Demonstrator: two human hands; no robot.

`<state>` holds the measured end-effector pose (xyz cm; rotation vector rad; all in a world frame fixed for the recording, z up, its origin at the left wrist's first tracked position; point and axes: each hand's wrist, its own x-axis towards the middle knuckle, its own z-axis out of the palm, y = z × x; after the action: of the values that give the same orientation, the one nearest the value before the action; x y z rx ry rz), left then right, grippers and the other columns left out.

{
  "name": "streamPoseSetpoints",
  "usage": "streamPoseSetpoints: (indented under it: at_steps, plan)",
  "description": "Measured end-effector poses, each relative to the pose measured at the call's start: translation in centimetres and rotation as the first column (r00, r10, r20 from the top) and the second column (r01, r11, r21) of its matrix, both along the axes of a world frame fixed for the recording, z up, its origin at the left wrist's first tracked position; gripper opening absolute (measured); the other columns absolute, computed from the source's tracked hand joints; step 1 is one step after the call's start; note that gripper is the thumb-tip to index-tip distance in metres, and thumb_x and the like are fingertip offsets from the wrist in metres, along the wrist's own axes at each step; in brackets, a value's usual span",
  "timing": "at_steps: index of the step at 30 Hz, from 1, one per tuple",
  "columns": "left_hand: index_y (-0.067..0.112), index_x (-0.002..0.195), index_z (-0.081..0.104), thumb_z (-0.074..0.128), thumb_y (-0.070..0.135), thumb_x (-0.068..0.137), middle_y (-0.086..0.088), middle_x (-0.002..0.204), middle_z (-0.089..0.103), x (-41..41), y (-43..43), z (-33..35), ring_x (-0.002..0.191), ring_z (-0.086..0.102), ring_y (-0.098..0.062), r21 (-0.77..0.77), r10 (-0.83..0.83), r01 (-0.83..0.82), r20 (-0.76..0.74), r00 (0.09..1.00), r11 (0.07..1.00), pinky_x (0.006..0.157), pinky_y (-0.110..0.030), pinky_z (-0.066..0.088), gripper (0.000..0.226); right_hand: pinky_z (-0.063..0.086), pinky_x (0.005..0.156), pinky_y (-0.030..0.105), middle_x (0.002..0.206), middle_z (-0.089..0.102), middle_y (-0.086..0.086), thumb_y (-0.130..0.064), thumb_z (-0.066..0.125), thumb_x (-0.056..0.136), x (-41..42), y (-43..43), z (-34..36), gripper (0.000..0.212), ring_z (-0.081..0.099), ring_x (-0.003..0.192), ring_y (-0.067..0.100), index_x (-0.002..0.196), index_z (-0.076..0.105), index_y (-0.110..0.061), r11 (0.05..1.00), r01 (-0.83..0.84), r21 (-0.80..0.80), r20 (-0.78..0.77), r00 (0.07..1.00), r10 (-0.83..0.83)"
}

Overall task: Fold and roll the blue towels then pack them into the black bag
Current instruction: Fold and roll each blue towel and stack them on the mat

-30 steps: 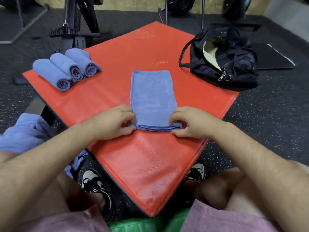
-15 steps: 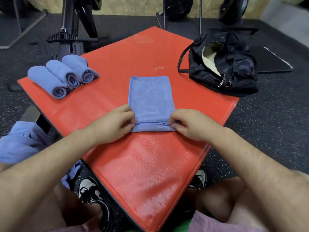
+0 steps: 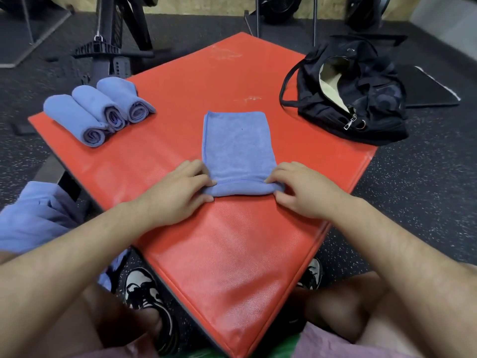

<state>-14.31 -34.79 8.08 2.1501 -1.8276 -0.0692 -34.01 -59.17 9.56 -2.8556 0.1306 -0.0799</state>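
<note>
Your left hand [image 3: 178,192] and right hand [image 3: 304,189] sit at either end of the near edge of a folded blue towel [image 3: 237,146]. It lies as a long strip in the middle of the red padded tabletop [image 3: 232,254], running away from you. The near end of the strip is turned over into a small roll [image 3: 242,188], and its far end lies flat and square.

Your left fingers [image 3: 198,171] are curled over the roll's left end, with the thumb against the near side. Your right fingers [image 3: 281,169] are curled over its right end in the same way. Both hands pinch the cloth.

Three rolled towels [image 3: 98,109] lie side by side, touching one another, at the left corner of the tabletop. They are well apart from the strip, with their spiral ends turned toward you.

The black bag [image 3: 356,99] sits at the right corner, also well apart from the strip. Its zip is open and a pale lining shows inside; you cannot tell from here whether anything lies in it.

A heap of loose blue cloth [image 3: 33,215] lies low on your left, off the tabletop and beside your left forearm. Your black-and-white shoes [image 3: 144,293] rest on the speckled dark floor [image 3: 413,189] beneath the near edge. Black gym equipment [image 3: 111,47] stands beyond the tabletop.
</note>
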Motion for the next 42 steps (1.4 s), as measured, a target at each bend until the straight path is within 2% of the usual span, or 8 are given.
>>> streamPoseSetpoints:
  at_steps: [4,8,16,20,25,29,36,42]
  plan:
    - [0.012,0.098,0.064,0.054,0.035,0.095,0.011,0.089,0.050,0.1,-0.6,0.5,0.083,0.047,-0.004,-0.009,0.074,-0.078,-0.233,0.970,0.997,0.080,-0.018,0.035,0.026,0.045,0.077,0.037,0.083,0.061,-0.002,-0.014,0.058,0.088,0.8,0.3,0.6,0.007,0.055,0.079,0.020,0.092,0.062,-0.015,0.984,0.110,0.137,-0.015,0.994,-0.109]
    - [0.025,0.104,0.055,0.060,0.022,0.098,-0.004,0.074,0.064,0.5,-0.7,0.9,0.068,0.055,-0.017,0.067,0.196,-0.187,-0.456,0.868,0.980,0.068,-0.032,0.045,0.008,0.042,0.063,0.028,0.071,0.059,-0.001,-0.015,0.059,0.090,0.4,0.2,1.2,0.024,0.051,0.062,0.013,0.102,0.049,-0.033,0.912,0.175,0.370,-0.093,0.984,-0.151]
    - [0.013,0.097,0.066,0.054,0.014,0.092,-0.002,0.098,0.058,0.3,-1.5,0.1,0.086,0.054,-0.024,-0.165,0.053,-0.041,0.070,0.996,0.985,0.078,-0.040,0.048,0.013,0.048,0.076,0.034,0.109,0.054,-0.007,-0.029,0.057,0.093,0.9,-0.1,0.0,0.017,0.050,0.097,0.016,0.105,0.068,-0.027,0.992,0.096,-0.077,0.152,0.985,-0.083]
    - [0.013,0.107,0.063,0.059,0.038,0.087,0.001,0.103,0.059,0.4,-1.1,0.2,0.088,0.053,-0.021,-0.088,0.034,-0.027,0.076,0.997,0.996,0.083,-0.035,0.046,0.033,0.050,0.085,0.038,0.119,0.056,-0.013,-0.048,0.049,0.082,0.5,-0.4,0.4,0.047,0.048,0.107,0.019,0.122,0.062,-0.029,0.967,0.049,-0.252,0.037,0.998,-0.041]
    - [0.020,0.100,0.067,0.061,0.037,0.090,0.015,0.081,0.057,1.3,-1.6,1.2,0.076,0.049,-0.005,-0.033,0.164,-0.175,-0.216,0.962,0.984,0.075,-0.019,0.039,0.020,0.048,0.084,0.039,0.092,0.063,-0.008,-0.032,0.052,0.083,1.4,-0.6,0.8,0.027,0.050,0.094,0.018,0.102,0.067,-0.020,0.996,0.077,-0.050,0.032,0.997,-0.076]
    - [0.027,0.102,0.049,0.065,0.018,0.094,-0.002,0.072,0.064,0.8,-1.4,1.9,0.059,0.049,-0.011,0.055,0.239,-0.260,-0.611,0.755,0.964,0.065,-0.030,0.044,0.020,0.046,0.069,0.037,0.075,0.065,0.001,-0.018,0.060,0.088,1.1,-0.2,2.0,0.026,0.054,0.065,0.011,0.110,0.048,-0.024,0.937,0.163,0.310,-0.035,0.986,-0.160]
    - [0.017,0.099,0.066,0.052,0.036,0.097,-0.001,0.103,0.056,1.3,-1.8,0.8,0.087,0.048,-0.025,-0.206,0.170,-0.133,0.174,0.970,0.969,0.077,-0.045,0.046,0.023,0.049,0.076,0.038,0.111,0.054,-0.001,-0.026,0.054,0.097,1.7,0.0,0.1,0.016,0.049,0.098,0.022,0.101,0.066,-0.017,0.983,0.151,-0.100,0.222,0.967,-0.126]
    - [0.014,0.114,0.062,0.055,0.052,0.089,0.000,0.112,0.059,1.2,-1.4,0.1,0.096,0.054,-0.025,-0.077,0.114,-0.098,0.250,0.961,0.992,0.079,-0.039,0.046,0.046,0.048,0.084,0.040,0.111,0.059,-0.006,-0.044,0.056,0.081,1.3,-0.7,0.8,0.042,0.050,0.104,0.021,0.114,0.065,-0.021,0.963,0.038,-0.268,0.062,0.998,-0.023]
